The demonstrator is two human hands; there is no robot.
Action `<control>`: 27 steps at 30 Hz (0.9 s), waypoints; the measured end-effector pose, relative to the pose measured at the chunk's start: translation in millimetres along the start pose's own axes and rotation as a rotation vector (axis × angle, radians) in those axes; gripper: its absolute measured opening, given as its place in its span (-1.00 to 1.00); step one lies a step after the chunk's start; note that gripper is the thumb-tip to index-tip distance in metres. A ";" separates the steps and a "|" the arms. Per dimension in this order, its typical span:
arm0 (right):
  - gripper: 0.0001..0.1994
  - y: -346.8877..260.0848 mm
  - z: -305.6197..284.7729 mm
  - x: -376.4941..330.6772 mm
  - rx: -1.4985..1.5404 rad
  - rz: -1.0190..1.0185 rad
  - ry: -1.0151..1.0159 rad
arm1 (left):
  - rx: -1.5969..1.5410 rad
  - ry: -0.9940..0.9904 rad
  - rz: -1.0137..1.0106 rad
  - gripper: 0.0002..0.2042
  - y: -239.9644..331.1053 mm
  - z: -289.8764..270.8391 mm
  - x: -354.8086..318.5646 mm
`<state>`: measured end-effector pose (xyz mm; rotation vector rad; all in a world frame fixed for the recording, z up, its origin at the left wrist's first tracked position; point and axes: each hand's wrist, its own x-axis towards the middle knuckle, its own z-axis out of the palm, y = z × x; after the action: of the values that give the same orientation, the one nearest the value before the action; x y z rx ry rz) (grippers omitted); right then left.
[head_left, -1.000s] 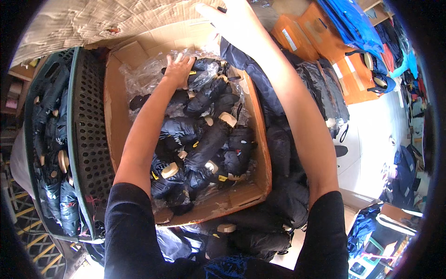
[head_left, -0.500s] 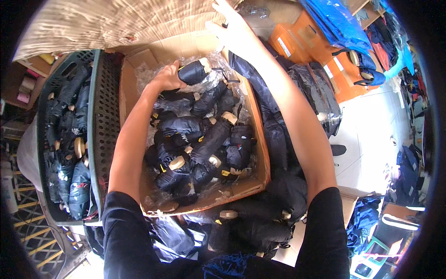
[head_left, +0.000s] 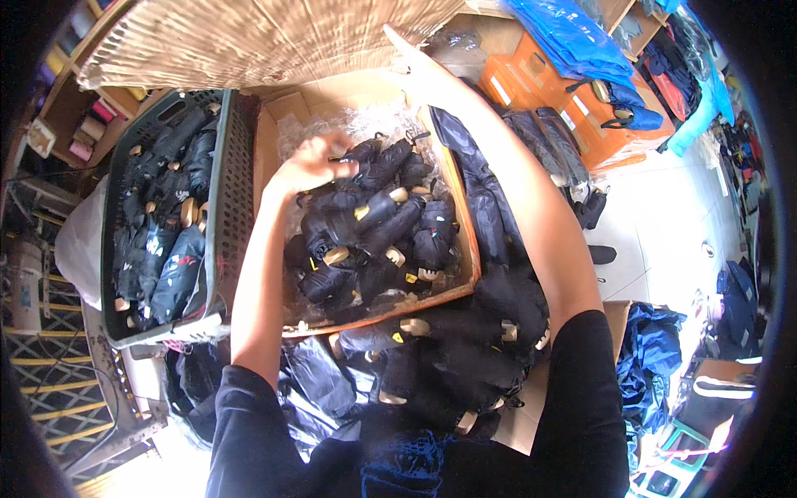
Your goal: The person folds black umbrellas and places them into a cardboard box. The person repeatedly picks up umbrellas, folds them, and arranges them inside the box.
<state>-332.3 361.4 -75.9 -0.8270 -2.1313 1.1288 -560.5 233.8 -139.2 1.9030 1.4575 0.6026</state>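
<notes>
Folded dark umbrellas [head_left: 365,217] with beige handles lie heaped in an open cardboard box [head_left: 477,241] in front of me. My left hand [head_left: 314,166] hovers over the far left of the heap, slightly blurred, fingers apart and holding nothing. Beyond it, clear plastic wrap [head_left: 357,120] lines the back of the box. My right hand [head_left: 422,76] reaches to the far right corner, against the raised corrugated flap [head_left: 274,46]. One digit stretches along the flap's edge; the other fingers are hard to make out in the bright light.
A dark green plastic crate [head_left: 217,216] of similar umbrellas stands left of the box. More umbrellas [head_left: 448,357] lie between the box and me. Orange boxes [head_left: 610,124] with blue plastic packages [head_left: 573,37] are at the far right. Metal lattice [head_left: 62,390] stands at lower left.
My left hand has come off an umbrella at the back of the box and moved nearer. My right hand has shifted lower along the flap. The whole view has shifted.
</notes>
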 end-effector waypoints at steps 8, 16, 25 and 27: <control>-0.17 -41.4 23.1 -43.9 -0.085 0.070 -0.083 | 0.127 0.999 0.362 -0.45 119.4 -60.5 -79.7; -0.75 -4.9 132.0 -174.1 -0.302 -0.178 -0.594 | 0.671 1.140 0.482 -0.38 123.1 -110.1 -59.5; -0.48 -46.7 217.9 -255.7 -0.718 -0.021 -0.611 | 0.818 0.860 0.279 -0.26 72.6 -227.3 -4.0; -0.62 -32.1 232.7 -265.1 -0.749 -0.153 -0.409 | 0.802 0.834 0.209 -0.24 71.6 -227.2 -3.8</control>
<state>-341.0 34.5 -212.0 -0.7550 -2.9685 0.4140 -673.7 268.8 67.6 2.5985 2.2774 1.1219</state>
